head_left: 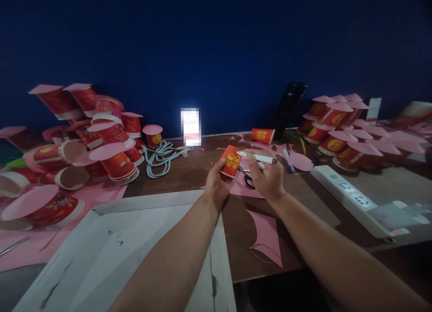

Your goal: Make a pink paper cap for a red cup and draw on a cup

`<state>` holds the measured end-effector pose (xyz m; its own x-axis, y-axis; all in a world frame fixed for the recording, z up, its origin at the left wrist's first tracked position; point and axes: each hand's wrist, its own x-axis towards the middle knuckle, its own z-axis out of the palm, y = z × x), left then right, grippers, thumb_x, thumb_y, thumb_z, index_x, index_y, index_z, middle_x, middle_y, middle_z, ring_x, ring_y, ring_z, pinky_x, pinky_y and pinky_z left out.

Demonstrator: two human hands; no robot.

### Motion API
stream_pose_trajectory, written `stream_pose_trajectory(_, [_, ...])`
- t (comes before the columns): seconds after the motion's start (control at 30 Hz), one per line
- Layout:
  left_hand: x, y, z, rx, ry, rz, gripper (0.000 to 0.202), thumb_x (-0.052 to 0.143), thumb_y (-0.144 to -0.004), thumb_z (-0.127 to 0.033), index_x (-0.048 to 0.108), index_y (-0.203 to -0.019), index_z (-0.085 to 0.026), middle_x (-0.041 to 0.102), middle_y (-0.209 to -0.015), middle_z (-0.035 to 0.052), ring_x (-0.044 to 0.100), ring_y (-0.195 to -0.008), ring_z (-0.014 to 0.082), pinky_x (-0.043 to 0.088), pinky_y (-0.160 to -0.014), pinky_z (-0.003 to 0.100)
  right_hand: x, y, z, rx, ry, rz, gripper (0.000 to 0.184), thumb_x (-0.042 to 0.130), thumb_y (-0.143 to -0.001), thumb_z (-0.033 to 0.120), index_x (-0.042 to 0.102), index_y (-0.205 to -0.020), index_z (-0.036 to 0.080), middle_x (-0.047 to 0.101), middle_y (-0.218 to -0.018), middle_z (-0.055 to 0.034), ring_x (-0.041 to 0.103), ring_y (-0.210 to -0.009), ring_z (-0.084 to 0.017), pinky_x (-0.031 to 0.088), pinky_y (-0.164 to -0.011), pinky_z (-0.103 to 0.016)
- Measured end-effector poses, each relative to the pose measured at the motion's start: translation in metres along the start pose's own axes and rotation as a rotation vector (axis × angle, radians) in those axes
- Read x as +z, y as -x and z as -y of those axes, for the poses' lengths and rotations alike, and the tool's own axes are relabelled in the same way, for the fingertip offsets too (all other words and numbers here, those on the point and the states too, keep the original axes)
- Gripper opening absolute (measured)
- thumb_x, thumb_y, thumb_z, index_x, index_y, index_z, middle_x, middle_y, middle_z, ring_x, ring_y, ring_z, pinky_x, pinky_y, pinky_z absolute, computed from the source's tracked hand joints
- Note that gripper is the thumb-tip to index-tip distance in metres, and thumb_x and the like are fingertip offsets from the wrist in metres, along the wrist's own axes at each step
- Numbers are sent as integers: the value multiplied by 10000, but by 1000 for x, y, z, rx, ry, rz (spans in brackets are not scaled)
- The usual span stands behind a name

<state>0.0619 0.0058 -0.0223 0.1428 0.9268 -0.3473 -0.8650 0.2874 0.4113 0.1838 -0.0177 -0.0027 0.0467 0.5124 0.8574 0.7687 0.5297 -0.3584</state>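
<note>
My left hand (pixel 216 181) is closed around a red paper cup (pixel 231 161) with yellow characters on its side, held tilted above the table. In my right hand (pixel 269 176) is a white marker pen (pixel 259 157), gripped like a writing tool, its left end close to the cup's side. Whether the tip touches the cup I cannot tell. Below the hands lie scissors (pixel 249 181) with dark handles, partly hidden, on pink paper. Another red paper cup (pixel 263 136) rests on its side behind my right hand.
Red cups with pink paper discs (pixel 114 156) pile up at left; more cups (pixel 334 116) stand at right. A white tray-like board (pixel 135 240), a power strip (pixel 351 199), a coiled cable (pixel 157 161), a lit phone (pixel 191 126) and a black bottle (pixel 290 107) surround the hands.
</note>
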Motion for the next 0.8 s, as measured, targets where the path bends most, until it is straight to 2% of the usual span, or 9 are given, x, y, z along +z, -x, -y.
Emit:
stream_pose_trajectory(0.33, [1,2,-2,-10,13,6,106,642,-700,-132,642,-806,-132,693,-844,66,650,-782,154,507,-783,281,0,-1,0,-2,-7,7,178,510,-874,270,665,-930,203,716,-919,-53,657,-873,-194,487,-827,-347])
stream_pose_trajectory(0.8, [2,3,-5,-12,32,6,109,651,-688,-137,638,-796,-135,688,-796,52,644,-725,138,500,-750,270,0,0,0,18,-8,11,174,514,-869,264,666,-924,198,712,-938,-57,649,-898,-205,488,-836,-355])
